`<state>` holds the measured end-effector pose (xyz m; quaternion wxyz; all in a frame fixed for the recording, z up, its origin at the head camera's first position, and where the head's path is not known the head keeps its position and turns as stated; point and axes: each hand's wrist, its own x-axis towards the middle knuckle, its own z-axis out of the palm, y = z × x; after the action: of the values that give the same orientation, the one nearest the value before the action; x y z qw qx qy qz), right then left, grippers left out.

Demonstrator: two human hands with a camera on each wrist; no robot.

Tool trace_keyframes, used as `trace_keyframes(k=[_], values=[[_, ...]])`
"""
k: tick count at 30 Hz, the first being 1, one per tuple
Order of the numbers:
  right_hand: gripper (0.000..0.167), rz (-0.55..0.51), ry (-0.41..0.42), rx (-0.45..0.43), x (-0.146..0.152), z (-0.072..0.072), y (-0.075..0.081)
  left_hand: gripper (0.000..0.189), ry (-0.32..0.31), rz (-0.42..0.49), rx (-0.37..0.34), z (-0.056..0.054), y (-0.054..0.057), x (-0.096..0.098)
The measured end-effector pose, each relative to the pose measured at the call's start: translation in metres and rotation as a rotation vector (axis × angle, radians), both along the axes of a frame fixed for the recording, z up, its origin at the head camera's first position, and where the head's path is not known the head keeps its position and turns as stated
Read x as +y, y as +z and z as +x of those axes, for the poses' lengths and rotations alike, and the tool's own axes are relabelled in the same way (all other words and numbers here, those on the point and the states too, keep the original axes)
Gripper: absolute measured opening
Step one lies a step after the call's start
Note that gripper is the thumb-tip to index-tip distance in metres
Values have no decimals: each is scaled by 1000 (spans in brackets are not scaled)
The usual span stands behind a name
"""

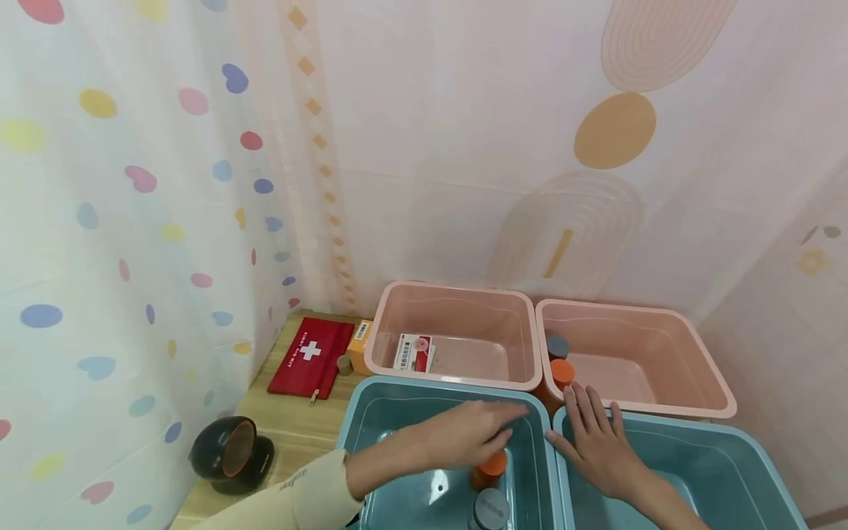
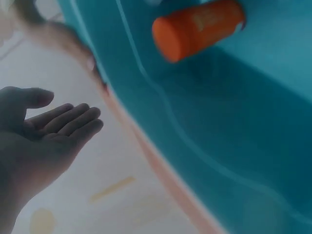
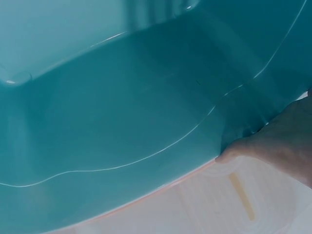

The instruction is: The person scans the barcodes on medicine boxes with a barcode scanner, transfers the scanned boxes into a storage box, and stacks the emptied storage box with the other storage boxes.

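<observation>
My left hand (image 1: 464, 434) hovers over the left blue bin (image 1: 397, 384), its fingers loosely extended and nothing in them; the left wrist view shows its bare palm (image 2: 48, 136). Below it in that bin stand an orange-capped brown bottle (image 1: 492, 465) and a grey-capped bottle (image 1: 491, 508). My right hand (image 1: 599, 449) lies with straight, spread fingers over the back left rim of the right blue bin (image 1: 715, 427). Its fingertips are close to another orange-capped bottle (image 1: 562, 372), with a grey-capped bottle (image 1: 557, 346) behind. Whether it touches the cap is unclear.
Behind stand the left pink bin (image 1: 457, 293), holding a white-and-red box (image 1: 414, 353), and the right pink bin (image 1: 662, 316). On the wooden table (image 1: 301, 427) are a red first aid pouch (image 1: 311, 357), an orange box (image 1: 359, 350), a small jar (image 1: 344, 364) and a black rounded object (image 1: 221, 445).
</observation>
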<state>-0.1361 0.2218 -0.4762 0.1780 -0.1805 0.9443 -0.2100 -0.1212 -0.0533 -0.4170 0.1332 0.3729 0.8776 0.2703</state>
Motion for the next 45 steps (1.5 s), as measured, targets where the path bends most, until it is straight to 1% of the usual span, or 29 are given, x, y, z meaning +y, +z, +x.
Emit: trace_keyframes(k=[3, 6, 7, 9, 10, 12, 16, 20, 23, 25, 27, 28, 29, 30, 32, 34, 35, 36, 37, 38, 40, 41, 44, 45], values=[[95, -8, -5, 13, 1, 1, -1, 45, 19, -67, -68, 16, -12, -7], [95, -2, -7, 13, 1, 2, -1, 50, 22, -155, -89, 26, -22, -14], [95, 0, -6, 14, 1, 2, 0, 53, 18, -179, -93, 29, -24, -16], [95, 2, -5, 9, 1, 2, 0, 59, 4, -230, -70, 32, -28, -19], [95, 1, -3, 10, 1, 1, 0, 62, -5, -253, -56, 33, -29, -20], [94, -11, -1, 18, 1, 1, 0, 67, -16, -284, -50, 34, -31, -21], [95, -60, 3, 62, 1, 0, -2, 73, -32, -340, -31, 35, -34, -20], [95, -95, 6, 106, 3, -2, -6, 69, -32, -347, -7, 29, -44, -15], [96, -89, 6, 95, 3, -2, -5, 66, -42, -357, 13, 23, -52, -10], [96, -62, 6, 76, 2, -1, -4, 65, -50, -370, 34, 20, -57, -7], [96, -39, 6, 51, 1, -1, -2, 65, -60, -380, 56, 17, -66, -4], [96, -26, 7, 42, 1, -1, -1, 64, -63, -384, 69, 15, -74, -3], [96, -17, 7, 34, 0, -1, -1, 63, -64, -387, 83, 12, -84, -1], [96, -3, 7, 27, 0, 0, 0, 62, -68, -390, 115, 8, -106, -1], [95, 5, 7, 20, 0, 0, 0, 59, -83, -370, 143, -1, -138, -1], [94, 5, 5, 12, 0, 0, 0, 57, -92, -353, 164, -10, -166, 0], [94, 1, 5, 14, 1, 0, 0, 56, -89, -345, 158, -12, -172, 0], [95, 1, 4, 11, 1, 0, 0, 55, -85, -342, 148, -14, -173, 1], [95, 0, 3, 5, 1, 0, 1, 54, -77, -341, 115, -13, -161, 3], [95, 1, 2, -1, 1, 0, 1, 54, -78, -338, 106, -13, -157, 3], [96, 6, 1, -11, 0, -1, 1, 53, -46, -350, 73, -6, -130, 5], [97, 8, 1, -17, 0, -1, 1, 53, -28, -339, 62, -6, -130, 4], [97, 14, 0, -28, -1, -1, 1, 50, 25, -304, 39, 0, -103, 1], [97, 12, -1, -24, -1, -2, 0, 49, 60, -298, 26, 3, -90, 1]])
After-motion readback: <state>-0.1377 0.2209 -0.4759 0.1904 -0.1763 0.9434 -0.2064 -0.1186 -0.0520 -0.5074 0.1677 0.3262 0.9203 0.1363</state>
